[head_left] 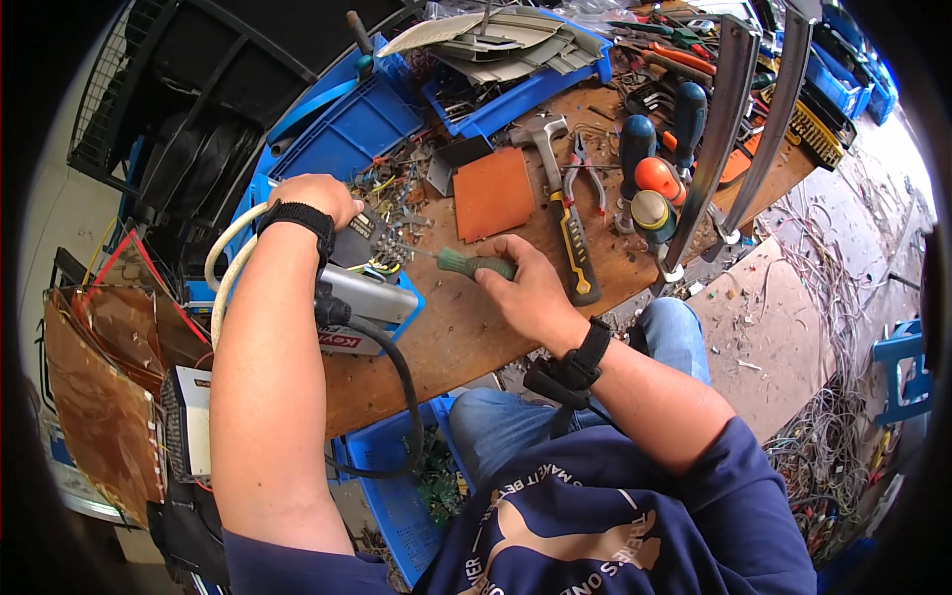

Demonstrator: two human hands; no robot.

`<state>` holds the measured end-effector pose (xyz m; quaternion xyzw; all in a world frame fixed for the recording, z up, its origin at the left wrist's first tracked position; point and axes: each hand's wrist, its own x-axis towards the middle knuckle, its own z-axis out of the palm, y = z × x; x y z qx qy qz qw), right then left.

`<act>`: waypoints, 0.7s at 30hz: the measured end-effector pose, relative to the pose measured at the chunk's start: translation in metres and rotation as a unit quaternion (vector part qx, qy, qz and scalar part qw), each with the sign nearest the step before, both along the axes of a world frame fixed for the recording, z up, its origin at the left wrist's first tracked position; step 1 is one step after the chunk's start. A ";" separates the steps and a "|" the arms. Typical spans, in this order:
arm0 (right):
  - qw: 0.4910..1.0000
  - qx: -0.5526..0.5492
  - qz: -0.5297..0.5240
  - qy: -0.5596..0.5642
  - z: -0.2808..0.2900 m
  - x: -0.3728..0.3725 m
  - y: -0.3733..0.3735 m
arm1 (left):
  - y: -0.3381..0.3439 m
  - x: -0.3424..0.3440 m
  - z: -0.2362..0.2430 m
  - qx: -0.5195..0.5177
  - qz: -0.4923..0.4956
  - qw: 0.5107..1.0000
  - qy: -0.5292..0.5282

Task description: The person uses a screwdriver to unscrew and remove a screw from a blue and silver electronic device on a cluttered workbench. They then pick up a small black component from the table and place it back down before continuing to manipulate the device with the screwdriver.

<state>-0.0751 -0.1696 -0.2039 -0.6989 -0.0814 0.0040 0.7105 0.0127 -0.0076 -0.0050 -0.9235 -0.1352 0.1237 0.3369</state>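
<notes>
My right hand (540, 297) is closed round the green handle of a screwdriver (464, 263). The thin shaft points left, toward a black block-shaped part (359, 238) with a row of metal terminals along one edge. I cannot tell whether the tip touches a terminal. My left hand (319, 196) is curled over the far side of that black part and grips it, with some fingers hidden. Below the part lies a silver-grey metal box (369, 297) in a blue tray. Loose wires and small metal bits are scattered just beyond.
A square orange-brown plate (493, 193), a hammer (565, 223) and red-handled pliers (583, 178) lie on the wooden table (451, 342). Two upright metal bars (716, 139) stand at right. Blue bins (347, 129) line the far left. A thick black cable (409, 397) hangs near my left forearm.
</notes>
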 end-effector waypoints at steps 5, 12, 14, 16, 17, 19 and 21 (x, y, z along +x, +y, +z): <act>1.000 0.014 0.002 -0.002 0.001 -0.001 -0.001 | 0.000 0.001 -0.001 0.003 0.005 1.000 0.001; 1.000 0.013 0.001 0.004 0.000 -0.001 0.000 | -0.002 0.001 0.000 0.005 0.006 1.000 0.010; 1.000 0.016 -0.007 -0.003 -0.001 -0.001 -0.001 | -0.003 0.003 0.000 0.005 0.005 1.000 0.012; 1.000 0.014 -0.006 -0.013 0.001 -0.004 -0.001 | -0.001 0.003 -0.001 0.007 0.009 1.000 0.012; 1.000 0.013 -0.005 -0.018 0.003 -0.007 -0.001 | -0.001 0.003 0.000 0.012 0.013 1.000 0.015; 0.997 -0.015 -0.015 -0.073 0.007 -0.014 0.001 | -0.003 -0.002 0.002 0.024 0.023 0.999 0.021; 0.992 -0.039 -0.031 -0.115 0.010 -0.021 0.002 | -0.003 -0.002 0.002 0.024 0.019 0.999 0.016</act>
